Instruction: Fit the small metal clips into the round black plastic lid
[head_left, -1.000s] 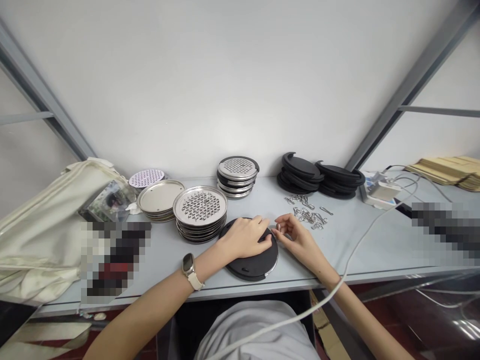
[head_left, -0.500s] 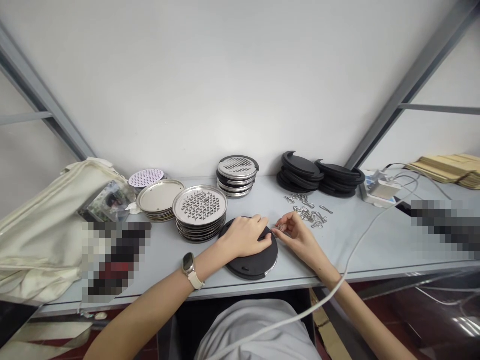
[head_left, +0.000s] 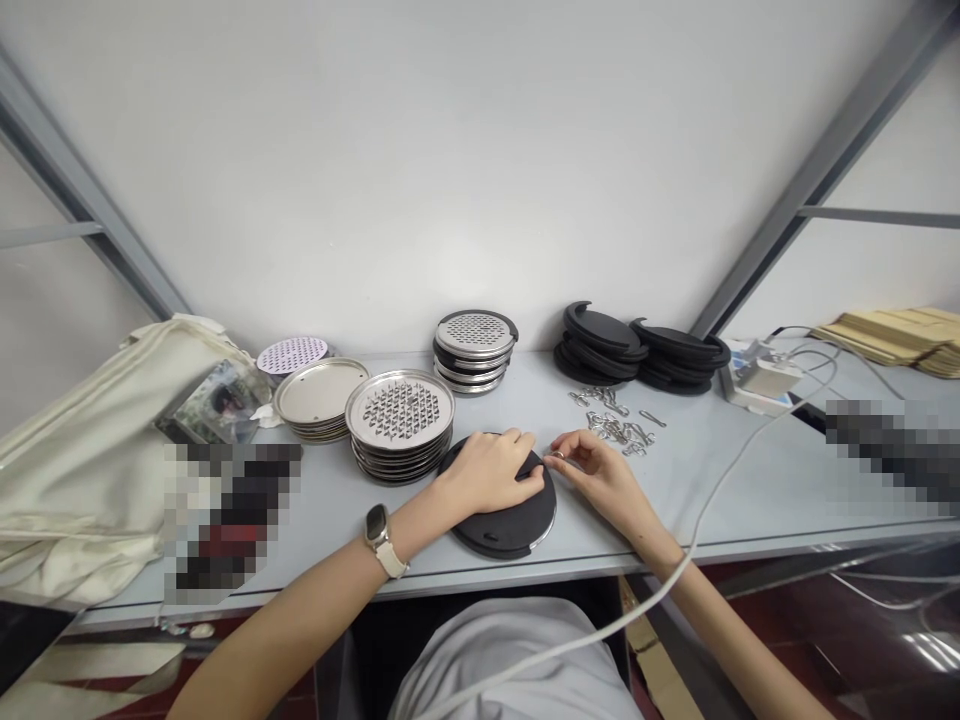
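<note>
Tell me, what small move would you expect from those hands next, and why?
Probably pressing the small metal clip into the edge of the black disc. The right hand pinches it right at the rim, while the left hand lies flat on the disc.

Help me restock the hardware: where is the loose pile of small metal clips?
In the head view the metal clips lie right of centre on the grey table, in front of the black lid stacks, just beyond the right hand.
</note>
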